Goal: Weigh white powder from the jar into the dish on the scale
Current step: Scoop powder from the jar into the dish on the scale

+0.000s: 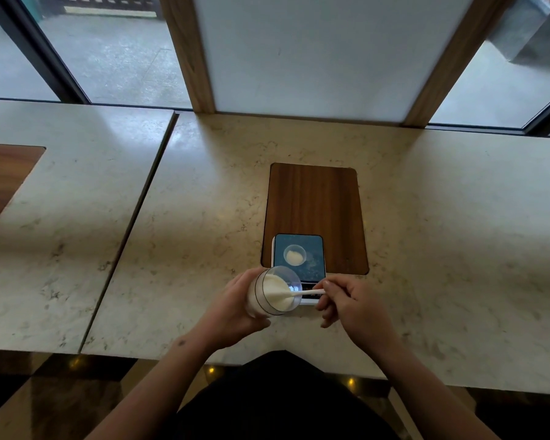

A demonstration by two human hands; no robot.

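My left hand (232,308) holds a clear jar (272,290) of white powder, tilted with its mouth toward the right, just in front of the scale. My right hand (346,304) pinches the handle of a white spoon (305,293) whose bowl is inside the jar's mouth, in the powder. The small scale (311,258) has a dark blue top and sits on the near left corner of a wooden inlay. On it stands a small clear dish (294,255) holding a little heap of white powder. The jar and my hand hide the scale's front strip.
The marble counter (442,249) has a dark wooden inlay panel (315,204) behind the scale. A seam (134,223) separates a second counter slab on the left. A white panel with wooden posts (308,55) stands at the back edge, with windows on either side.
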